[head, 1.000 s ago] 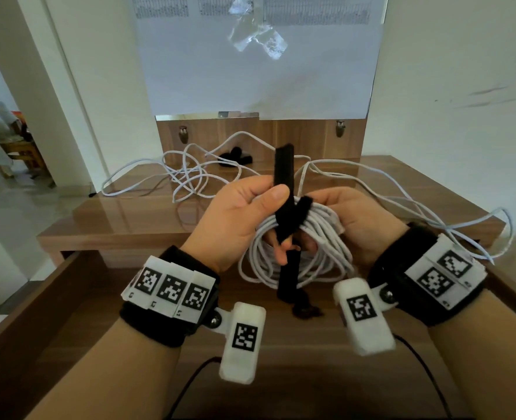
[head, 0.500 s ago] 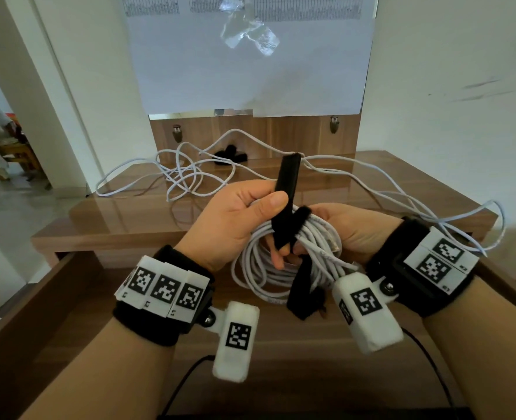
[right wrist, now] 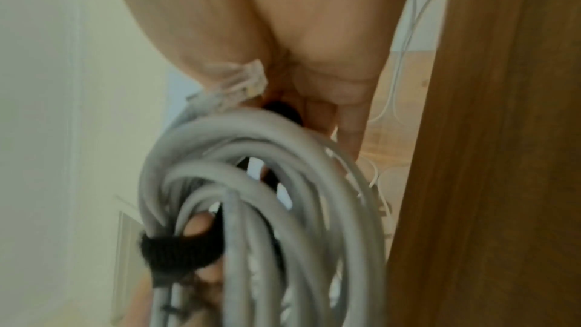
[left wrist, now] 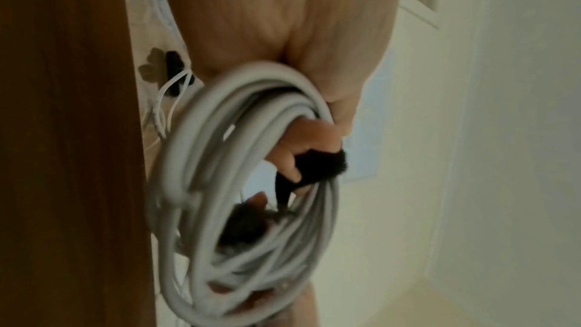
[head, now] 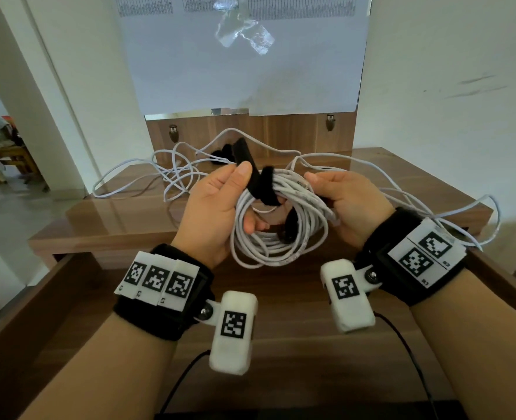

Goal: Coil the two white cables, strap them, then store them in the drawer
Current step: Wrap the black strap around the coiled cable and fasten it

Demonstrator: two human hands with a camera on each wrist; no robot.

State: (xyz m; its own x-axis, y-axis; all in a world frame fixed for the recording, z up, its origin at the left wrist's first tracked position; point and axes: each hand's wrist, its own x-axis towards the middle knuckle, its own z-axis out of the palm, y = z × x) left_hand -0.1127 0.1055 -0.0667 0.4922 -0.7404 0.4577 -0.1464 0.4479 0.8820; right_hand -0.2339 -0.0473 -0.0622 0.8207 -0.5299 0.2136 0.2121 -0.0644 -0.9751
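Head view: loose white cable sprawled on table; left hand pinches black strap looped over coiled white cable, held above table; right hand grips coil's right side.

Premises present as a domestic or small office room, not a workshop or lab. Evidence: plain white plastered walls; a glossy wood-veneer desk set against the far wall, with a matching back panel carrying two metal knobs; a large printed paper sheet taped to the wall above it. At far left, a tiled floor leads past a white pillar to a wooden chair draped with cloth
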